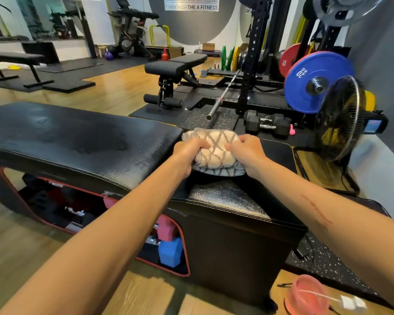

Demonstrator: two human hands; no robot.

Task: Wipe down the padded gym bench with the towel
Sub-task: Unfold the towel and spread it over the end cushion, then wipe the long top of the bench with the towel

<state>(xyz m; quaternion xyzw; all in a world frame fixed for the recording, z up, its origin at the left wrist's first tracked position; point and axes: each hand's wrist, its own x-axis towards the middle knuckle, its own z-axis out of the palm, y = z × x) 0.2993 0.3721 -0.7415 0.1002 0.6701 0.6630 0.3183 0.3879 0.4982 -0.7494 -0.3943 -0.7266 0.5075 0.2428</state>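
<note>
A long black padded bench point(82, 142) runs from the left edge to the right of centre, its top showing damp streaks. A bunched cream towel with a grey lattice pattern point(216, 151) lies on the bench top near its right end. My left hand point(189, 153) grips the towel's left side with curled fingers. My right hand point(248, 153) grips its right side the same way. Both forearms reach in from the bottom of the view.
Dumbbells point(168, 244) are stored in the bench's open base. Beyond the bench lie hex dumbbells point(266, 125), a barbell point(223, 96), a rack with a blue plate point(314, 83) and a standing fan point(341, 119). A pink bowl point(305, 294) sits on the floor at lower right.
</note>
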